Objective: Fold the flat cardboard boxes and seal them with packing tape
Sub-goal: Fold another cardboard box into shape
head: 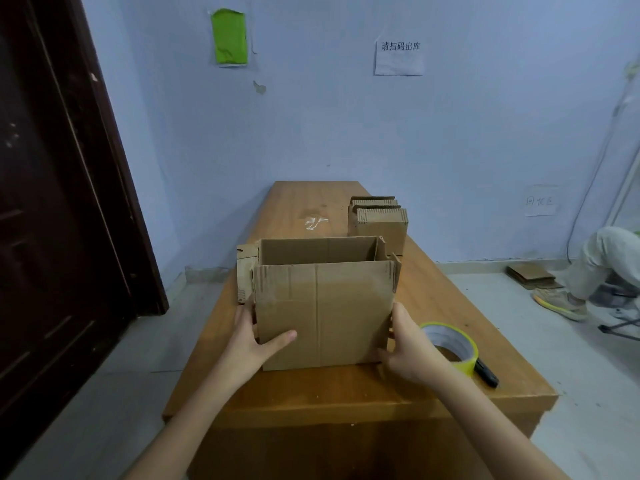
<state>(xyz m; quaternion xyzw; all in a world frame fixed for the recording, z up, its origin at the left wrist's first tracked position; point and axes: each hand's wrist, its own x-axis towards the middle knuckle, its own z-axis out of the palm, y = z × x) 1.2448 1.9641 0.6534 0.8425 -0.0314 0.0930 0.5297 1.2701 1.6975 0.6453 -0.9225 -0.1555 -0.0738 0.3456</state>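
Head view: left fingers [244, 317] wrapped round the left edge of the brown corrugated cardboard box [323, 313], thumb laid flat across its near wall. Left hand [254, 337] gripping, then. Right fingertips [398, 315] curled round the right edge, mostly hidden behind the cardboard; right hand [410, 344] clasping that side. Box standing upright on the long orange-brown wooden table [311, 393], squared open, top flaps up, near the table's front edge.

Best handling, by the look of it: keep both grips low and even so the walls stay square, press the corners true, tip the box over to bring a flap end up for sealing. Risk of the walls skewing back toward flat if one side lets go first.

Yellow-green roll of packing tape [450, 344] just beside the right wrist, black cutter [486, 372] touching it. Stack of folded flat cardboard boxes [379, 220] farther back.
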